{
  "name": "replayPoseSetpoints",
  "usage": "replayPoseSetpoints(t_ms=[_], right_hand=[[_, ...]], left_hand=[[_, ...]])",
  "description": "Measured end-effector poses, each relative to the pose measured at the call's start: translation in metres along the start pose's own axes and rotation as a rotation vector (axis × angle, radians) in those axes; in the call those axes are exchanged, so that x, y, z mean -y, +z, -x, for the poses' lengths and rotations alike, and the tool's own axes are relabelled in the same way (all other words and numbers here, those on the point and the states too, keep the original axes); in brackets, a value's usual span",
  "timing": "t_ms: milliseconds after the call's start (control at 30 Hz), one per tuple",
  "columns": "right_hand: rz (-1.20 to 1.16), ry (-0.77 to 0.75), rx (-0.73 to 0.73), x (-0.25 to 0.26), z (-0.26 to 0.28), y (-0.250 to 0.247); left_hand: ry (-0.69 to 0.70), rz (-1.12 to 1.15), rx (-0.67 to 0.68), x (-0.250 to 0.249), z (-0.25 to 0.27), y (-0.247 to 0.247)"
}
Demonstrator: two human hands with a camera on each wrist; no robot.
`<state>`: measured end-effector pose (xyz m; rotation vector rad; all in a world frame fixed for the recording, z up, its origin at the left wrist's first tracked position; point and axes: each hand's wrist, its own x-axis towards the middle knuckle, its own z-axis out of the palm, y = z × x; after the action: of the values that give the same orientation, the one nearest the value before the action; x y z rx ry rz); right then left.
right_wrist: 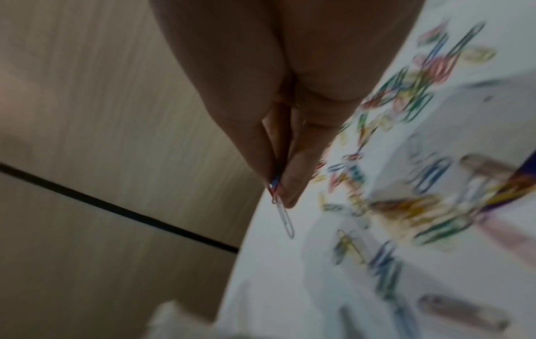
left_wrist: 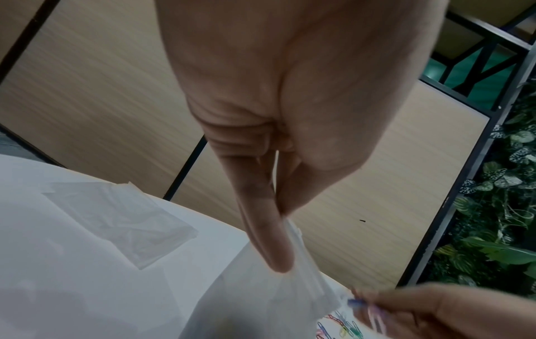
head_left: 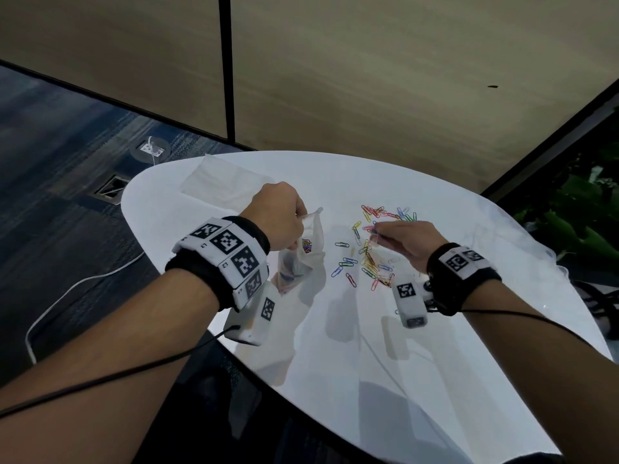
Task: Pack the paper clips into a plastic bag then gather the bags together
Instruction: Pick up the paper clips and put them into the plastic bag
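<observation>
My left hand (head_left: 296, 217) pinches the top edge of a clear plastic bag (head_left: 303, 259) and holds it up over the white table (head_left: 435, 346); some coloured clips lie inside it. In the left wrist view the thumb and forefinger (left_wrist: 269, 240) squeeze the bag's rim (left_wrist: 296, 270). My right hand (head_left: 380, 234) pinches a few paper clips (right_wrist: 283, 211), a silver one dangling lowest, above the loose pile of coloured paper clips (head_left: 371, 259) scattered to the right of the bag.
A flat stack of empty plastic bags (head_left: 221, 182) lies at the table's far left. Beige wall panels stand behind the table, green plants (head_left: 582, 209) to the right. A white cable (head_left: 67, 296) runs over the dark carpet left of the table.
</observation>
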<state>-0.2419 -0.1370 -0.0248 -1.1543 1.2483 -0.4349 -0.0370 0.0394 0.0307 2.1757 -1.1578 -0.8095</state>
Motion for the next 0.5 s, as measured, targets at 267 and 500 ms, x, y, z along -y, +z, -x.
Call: replayPoseSetpoints(t_ms=[267, 500], right_hand=[[-0.088, -0.048, 0.361, 0.03, 0.058, 0.075], [0.53, -0.461, 0.325, 0.028, 0.058, 0.094]], left_hand=[[0.015, 0.017, -0.009, -0.002, 0.001, 0.004], [0.023, 0.036, -0.051, 0.001, 0.003, -0.003]])
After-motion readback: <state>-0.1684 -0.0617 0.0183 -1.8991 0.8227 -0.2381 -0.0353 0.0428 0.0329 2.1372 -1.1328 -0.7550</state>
